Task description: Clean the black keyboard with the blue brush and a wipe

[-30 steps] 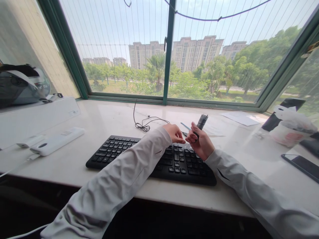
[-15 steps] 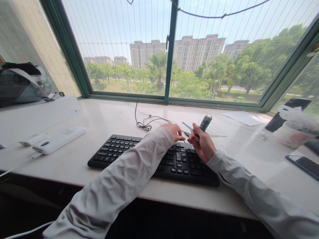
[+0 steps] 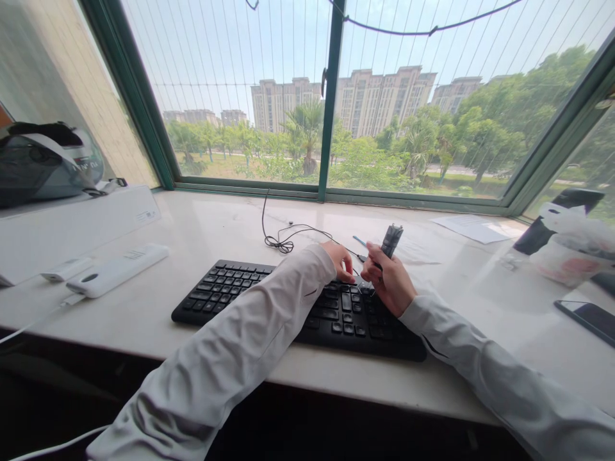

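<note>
A black keyboard [image 3: 218, 288] lies on the white sill-like surface, partly covered by my left sleeve and both hands. My left hand [image 3: 340, 261] is closed, its fingers bent down to the keyboard's rear edge; whatever they pinch, if anything, is too small or hidden. Just to the right, my right hand [image 3: 390, 282] is wrapped round a dark grey blocky object [image 3: 393, 239], which sticks up above the fist with small prongs on top. Thin, shiny wire-like loops [image 3: 366, 290] show beneath the right fingers, over the keys. A black cable [image 3: 278, 243] lies coiled behind the keyboard.
A thin blue stick [image 3: 359, 241] lies behind my hands. White devices [image 3: 120, 269] and a white box [image 3: 81, 221] stand left. Paper [image 3: 473, 228], a plastic bag [image 3: 571, 256] and a phone [image 3: 590, 319] are on the right. The window [image 3: 323, 128] bounds the back.
My left fingers have lowered to the keyboard's rear edge. The grey object in my right hand has tipped slightly more upright. The view has shifted slightly.
</note>
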